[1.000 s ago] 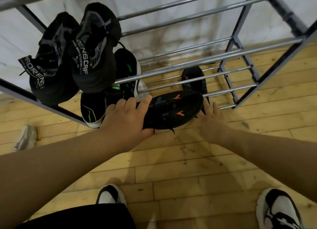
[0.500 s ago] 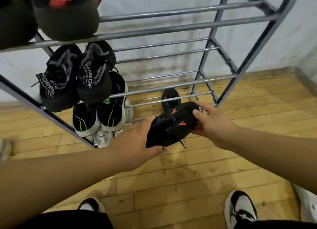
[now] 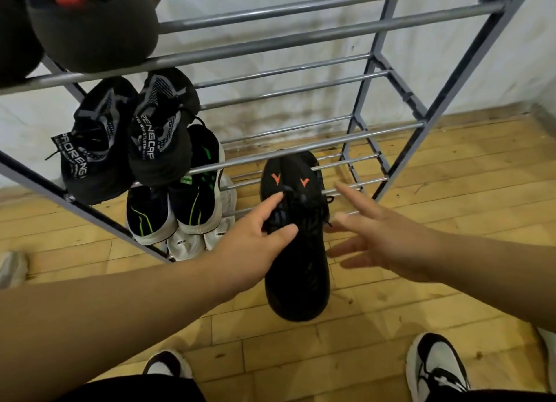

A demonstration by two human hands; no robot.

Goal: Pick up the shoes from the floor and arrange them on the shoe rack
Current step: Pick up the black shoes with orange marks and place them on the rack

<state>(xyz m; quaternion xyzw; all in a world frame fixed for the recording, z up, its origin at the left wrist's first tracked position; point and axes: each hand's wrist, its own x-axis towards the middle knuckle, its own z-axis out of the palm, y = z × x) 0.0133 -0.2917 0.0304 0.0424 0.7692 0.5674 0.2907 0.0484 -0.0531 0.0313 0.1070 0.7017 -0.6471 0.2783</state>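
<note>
On the laces of the black shoe (image 3: 296,251) with orange marks: left grip (image 3: 264,233), thumb and forefinger laid across the upper, remaining fingers hidden. Clamped or merely resting, cannot tell. Just right of that shoe and not touching it: right grip (image 3: 388,239), fingers spread and straight, holding nothing.

Lies between the two grips, long axis running near to far, far end up among the lower rails of the shoe rack (image 3: 301,41), near end jutting out over the floor (image 3: 361,356). Sits closer to the left grip, the only one in contact. Probably calls for a push along that same axis, toward the far side, to seat fully on the rails. Shows a dark edge behind its far end, perhaps a partner, too hidden to say.

Counted on the rack's left side:
- two dark shoes (image 3: 90,31) on the top tier, one with a red patch
- two knit shoes (image 3: 162,130) in black and grey below them
- two green-striped shoes (image 3: 195,197)
- two white shoes (image 3: 183,246) lowest, as far as can be made out

At far left on the floor, one grey shoe (image 3: 12,267), blurred. Nearest of all, two black-and-white trainers (image 3: 433,368) on the person's own feet.
</note>
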